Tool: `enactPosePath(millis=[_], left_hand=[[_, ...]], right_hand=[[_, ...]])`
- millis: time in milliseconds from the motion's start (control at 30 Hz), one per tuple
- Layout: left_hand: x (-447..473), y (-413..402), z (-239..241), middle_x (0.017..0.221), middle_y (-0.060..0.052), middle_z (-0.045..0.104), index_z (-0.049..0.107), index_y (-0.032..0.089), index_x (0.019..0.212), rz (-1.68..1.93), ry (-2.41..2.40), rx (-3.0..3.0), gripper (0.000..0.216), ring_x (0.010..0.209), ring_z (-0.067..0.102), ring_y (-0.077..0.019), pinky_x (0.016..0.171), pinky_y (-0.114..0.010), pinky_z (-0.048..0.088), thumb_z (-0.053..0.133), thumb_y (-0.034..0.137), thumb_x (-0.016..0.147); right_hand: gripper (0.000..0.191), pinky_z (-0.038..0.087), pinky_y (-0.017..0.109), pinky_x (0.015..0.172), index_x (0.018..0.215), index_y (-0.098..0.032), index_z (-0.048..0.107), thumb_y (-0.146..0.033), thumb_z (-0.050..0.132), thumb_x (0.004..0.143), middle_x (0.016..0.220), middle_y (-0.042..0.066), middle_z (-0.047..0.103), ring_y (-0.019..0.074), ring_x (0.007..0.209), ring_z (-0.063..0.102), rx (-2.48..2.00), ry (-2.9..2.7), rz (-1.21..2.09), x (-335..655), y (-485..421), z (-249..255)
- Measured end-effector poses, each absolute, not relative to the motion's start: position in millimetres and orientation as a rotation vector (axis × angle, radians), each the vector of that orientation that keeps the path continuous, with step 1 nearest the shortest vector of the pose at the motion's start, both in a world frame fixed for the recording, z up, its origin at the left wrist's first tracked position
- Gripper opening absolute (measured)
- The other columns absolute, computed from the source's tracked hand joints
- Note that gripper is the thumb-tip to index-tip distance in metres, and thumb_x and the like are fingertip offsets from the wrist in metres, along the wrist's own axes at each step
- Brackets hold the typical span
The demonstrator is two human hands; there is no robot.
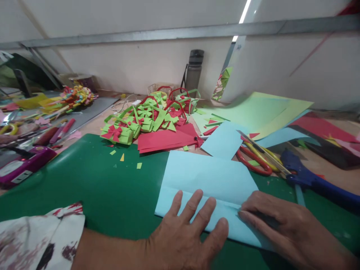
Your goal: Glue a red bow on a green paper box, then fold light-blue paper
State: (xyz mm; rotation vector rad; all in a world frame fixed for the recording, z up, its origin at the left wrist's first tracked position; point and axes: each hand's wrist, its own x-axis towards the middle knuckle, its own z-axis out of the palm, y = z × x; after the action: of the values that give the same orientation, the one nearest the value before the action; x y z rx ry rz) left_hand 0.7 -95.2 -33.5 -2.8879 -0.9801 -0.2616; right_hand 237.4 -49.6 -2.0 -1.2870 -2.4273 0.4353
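Note:
A light blue paper sheet [208, 172] lies on the green mat, with a crease line running across it and its front strip folded over. My left hand [188, 228] rests flat on the folded strip, fingers spread and holding nothing. At the strip's right end, my right hand [275, 221] is closed, thumb and fingertips pinched at the paper by the crease. Its lower fingers are hidden from view. Just behind the sheet sit a smaller light blue paper piece [222, 140] and a stack of red paper strips [168, 138].
Several green and red paper bags [120, 133] are heaped behind the mat [84, 172]. Red-handled scissors [255, 165] and a blue glue gun [315, 182] lie at right. A grey bottle [194, 71] stands at the wall; a purple device [26, 165] is at left.

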Motion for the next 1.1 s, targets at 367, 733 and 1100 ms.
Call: enactPosePath(millis=[367,733,1100], left_hand=[[2,-96,-31,0.144,-0.019,0.037,0.036,0.016,0.139,-0.261,-1.014,-2.928,0.045,0.128,0.036,-0.0442,0.086,-0.065,0.042,0.030,0.034,0.098],[0,-94,-30,0.147,-0.019,0.033,0.032,0.017,0.141,-0.262,-1.032,-2.961,0.049,0.131,0.032,-0.0446,0.087,-0.068,0.040,0.029,0.039,0.098],[-2,-94,-33,0.149,-0.017,0.029,0.028,0.019,0.143,-0.255,-1.038,-2.940,0.054,0.134,0.027,-0.0424,0.091,-0.066,0.038,0.041,0.038,0.094]], right_hand=[[0.035,0.042,0.027,0.055,0.069,-0.025,0.061,-0.049,0.043,0.089,0.066,0.001,0.062,0.0166,0.059,0.058,-1.439,-2.352,0.512,241,-53,-16],[0.036,0.043,0.027,0.054,0.068,-0.025,0.061,-0.050,0.045,0.089,0.065,0.002,0.062,0.0167,0.057,0.058,-1.399,-2.362,0.492,244,-51,-18],[0.037,0.044,0.028,0.054,0.068,-0.026,0.063,-0.052,0.045,0.088,0.066,0.003,0.063,0.0176,0.057,0.058,-1.422,-2.349,0.501,243,-51,-18]])
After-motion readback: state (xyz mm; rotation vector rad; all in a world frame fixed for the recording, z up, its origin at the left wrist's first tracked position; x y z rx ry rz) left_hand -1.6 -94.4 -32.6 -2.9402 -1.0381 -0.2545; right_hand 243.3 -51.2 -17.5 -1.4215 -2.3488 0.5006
